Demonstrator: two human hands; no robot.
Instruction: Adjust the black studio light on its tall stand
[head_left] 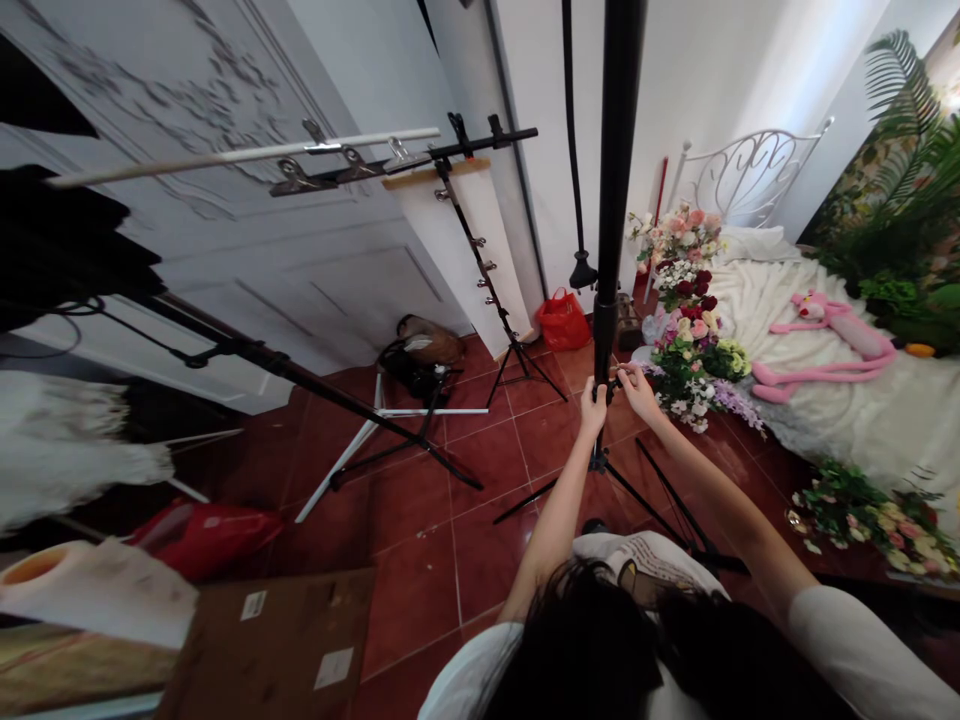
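Note:
A black tripod light stand [611,200] rises upright in front of me, its legs spread on the floor. Its lower shaft is wrapped by my left hand [593,408], closed just at a collar. My right hand [637,390] is closed at the collar's right side, fingers pinched on a small black knob [613,388] that they partly cover. Beside the pole, a black power cord with a plug [583,270] hangs free and touches neither hand.
Left stand two more tripods, one with a clip-laden crossbar [480,140]. A cardboard box [270,640] and paper roll [90,590] lie lower left. A red bag [566,320] sits by the wall. Flowers [694,320] and a draped bed [750,290] with a pink plush toy [847,330] stand right.

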